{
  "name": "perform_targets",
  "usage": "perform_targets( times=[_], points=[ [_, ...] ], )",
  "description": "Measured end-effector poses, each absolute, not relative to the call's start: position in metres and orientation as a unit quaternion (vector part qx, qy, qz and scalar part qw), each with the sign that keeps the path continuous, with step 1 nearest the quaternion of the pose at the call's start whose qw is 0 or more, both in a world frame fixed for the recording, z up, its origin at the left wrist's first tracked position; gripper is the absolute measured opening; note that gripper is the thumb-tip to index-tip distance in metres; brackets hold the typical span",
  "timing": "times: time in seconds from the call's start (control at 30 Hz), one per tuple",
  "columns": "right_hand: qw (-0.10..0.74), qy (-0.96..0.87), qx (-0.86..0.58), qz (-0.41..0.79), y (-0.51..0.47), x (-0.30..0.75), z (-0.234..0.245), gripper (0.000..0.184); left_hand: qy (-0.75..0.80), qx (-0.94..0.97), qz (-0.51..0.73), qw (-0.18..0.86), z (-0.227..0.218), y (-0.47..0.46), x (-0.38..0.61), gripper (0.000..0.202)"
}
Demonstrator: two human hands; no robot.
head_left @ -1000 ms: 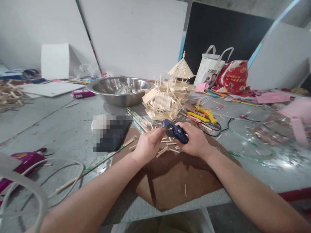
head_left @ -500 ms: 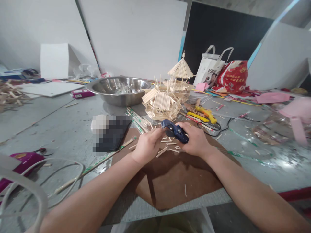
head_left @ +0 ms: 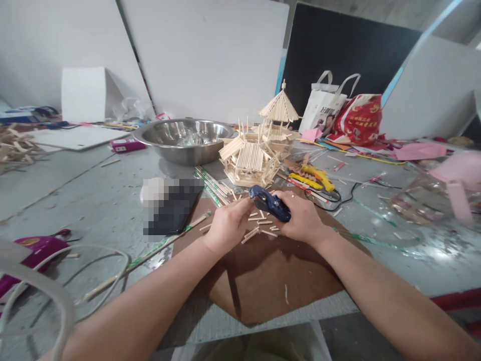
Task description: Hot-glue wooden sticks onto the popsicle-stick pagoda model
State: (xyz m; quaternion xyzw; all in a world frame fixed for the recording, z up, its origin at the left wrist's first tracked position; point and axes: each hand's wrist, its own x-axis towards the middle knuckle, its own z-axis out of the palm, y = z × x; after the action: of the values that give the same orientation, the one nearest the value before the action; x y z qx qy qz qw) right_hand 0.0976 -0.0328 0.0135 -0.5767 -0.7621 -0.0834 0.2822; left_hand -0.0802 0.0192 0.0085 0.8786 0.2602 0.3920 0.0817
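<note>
Right hand (head_left: 302, 215) wrapped round a dark blue hand tool (head_left: 278, 206), left hand (head_left: 228, 228) at its far tip.
The tool juts out from the right hand's fingers toward the left hand, whose curled fingertips are drawn in at its end; whether they pinch anything there, I can't tell. Just below and between the hands, short cut sticks (head_left: 269, 233) lie scattered on a brown board (head_left: 272, 293). Straight beyond the hands stands a stick-built model (head_left: 251, 158) with sloping roofs. A steel bowl (head_left: 191, 154) sits past the left hand, off to its left, and yellow tools (head_left: 318, 178) lie beyond the right hand.
</note>
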Motion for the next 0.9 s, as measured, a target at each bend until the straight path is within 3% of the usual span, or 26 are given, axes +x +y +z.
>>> perform_targets(
  times=[0.37,0.63,0.9],
  points=[
    [0.277,-0.76,-0.578,-0.112,-0.031,0.097,0.009,0.038,0.275,0.871,0.395,0.095,0.01,0.017,-0.079,0.023],
    [0.265,-0.711,-0.644,-0.101,-0.028,0.096,0.011,0.027,0.297,0.855,0.398,0.15,0.007,0.016,-0.075,0.026],
    [0.208,-0.634,-0.735,-0.122,-0.016,0.122,0.015,0.049,0.373,0.825,0.368,0.213,0.013,0.02,-0.076,0.027]
  ],
)
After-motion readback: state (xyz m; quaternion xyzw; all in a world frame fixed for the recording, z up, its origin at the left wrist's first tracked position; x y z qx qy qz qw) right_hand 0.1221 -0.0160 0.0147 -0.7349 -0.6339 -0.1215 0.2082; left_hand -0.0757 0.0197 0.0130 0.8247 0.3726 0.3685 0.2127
